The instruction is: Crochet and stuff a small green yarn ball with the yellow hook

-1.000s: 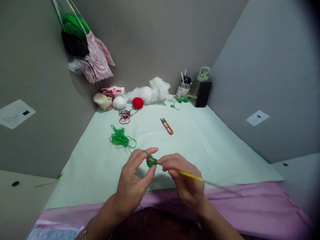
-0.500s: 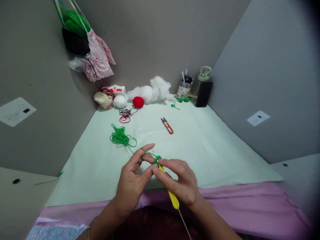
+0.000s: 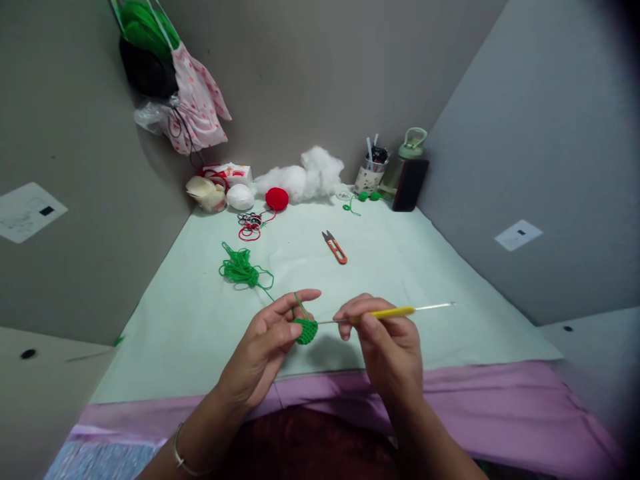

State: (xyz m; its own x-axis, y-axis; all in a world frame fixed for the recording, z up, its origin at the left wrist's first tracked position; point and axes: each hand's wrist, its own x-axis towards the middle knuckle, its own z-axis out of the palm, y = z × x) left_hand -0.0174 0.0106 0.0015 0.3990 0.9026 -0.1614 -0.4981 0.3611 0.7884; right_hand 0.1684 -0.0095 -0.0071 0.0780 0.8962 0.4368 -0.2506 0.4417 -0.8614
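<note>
One round knitted green piece [image 3: 305, 331]

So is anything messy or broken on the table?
Nothing looks broken or spilled. The loose green yarn lies in a tangled heap, and a small red and black thread snarl sits near the red ball. The left hand pinches the green crochet piece; the right hand holds the hook.

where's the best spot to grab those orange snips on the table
Grip the orange snips by the orange looped handle, the end nearer the person, coming from above. They lie flat on the pale green mat, with the dark pointed blades at the far end, so the handle is likely the safer, broader part to pinch across its two sides.
</note>
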